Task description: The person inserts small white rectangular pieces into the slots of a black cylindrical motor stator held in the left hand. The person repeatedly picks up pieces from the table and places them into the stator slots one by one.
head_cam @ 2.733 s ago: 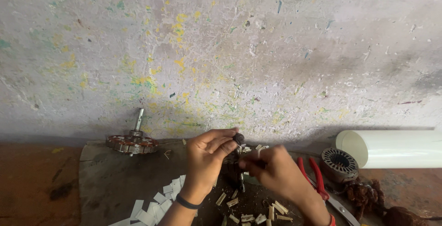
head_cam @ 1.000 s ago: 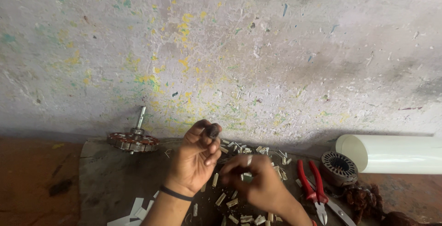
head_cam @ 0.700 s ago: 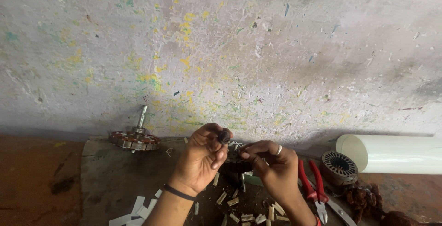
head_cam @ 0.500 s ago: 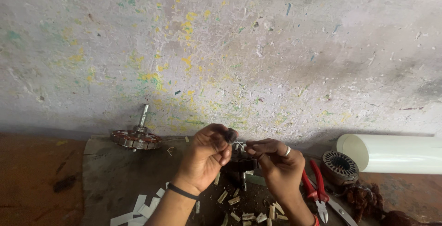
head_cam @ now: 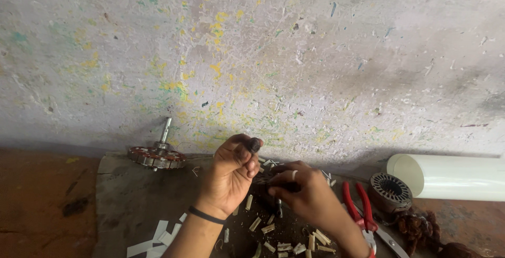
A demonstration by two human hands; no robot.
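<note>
L hand [head_cam: 231, 176] sat at lower centre of the frame, fingers curled in, thumb and forefinger pressed together up top; whether anything was pinched there, can't tell. A dark band ringed its wrist. R hand [head_cam: 305, 195] lay just right of it, touching or nearly so, fingers closed on a small dark part [head_cam: 271, 187] held between both hands over the worktop [head_cam: 131, 200]; the part was mostly hidden, kind unclear. A pale ring showed on one R finger.

Under and around the hands: short pale slips [head_cam: 294, 245] scattered on the dark worktop, w/ white paper strips [head_cam: 155, 237] at lower left. Upper left of the worktop, by the wall, a wound rotor w/ upright metal shaft [head_cam: 157, 155], well apart from the hands. Right of the R hand, red-handled pliers [head_cam: 360, 218] lying flat; beyond them a round stator core [head_cam: 390, 189], then a white pipe [head_cam: 452, 176] on its side at right edge. Brownish tangled wire clump [head_cam: 418, 229] at lower right. Paint-flecked wall [head_cam: 252, 53] filled the upper frame.
</note>
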